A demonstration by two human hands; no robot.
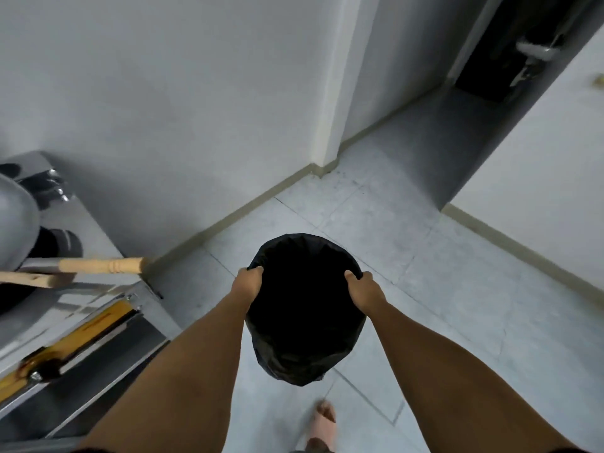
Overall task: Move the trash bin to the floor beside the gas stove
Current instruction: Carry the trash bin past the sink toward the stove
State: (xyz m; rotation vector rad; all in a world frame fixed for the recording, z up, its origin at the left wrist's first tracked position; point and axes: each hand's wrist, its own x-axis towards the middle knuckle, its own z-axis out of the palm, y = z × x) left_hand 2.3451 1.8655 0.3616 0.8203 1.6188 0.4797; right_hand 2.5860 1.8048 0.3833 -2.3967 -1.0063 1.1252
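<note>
Head view: your left hand (pixel 249 282) and right hand (pixel 361 286) clamp the upright trash bin (pixel 304 308) rim, gas stove (pixel 65 289) at your left.

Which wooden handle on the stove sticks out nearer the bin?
The upper, turned handle: its end overhangs the stove edge toward the bin. The lower plain one ends farther left.

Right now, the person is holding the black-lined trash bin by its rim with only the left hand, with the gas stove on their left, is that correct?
Not quite: the head view shows both hands on the rim, the left hand and the right hand, gripping opposite sides of the trash bin. The gas stove is on their left.
</note>
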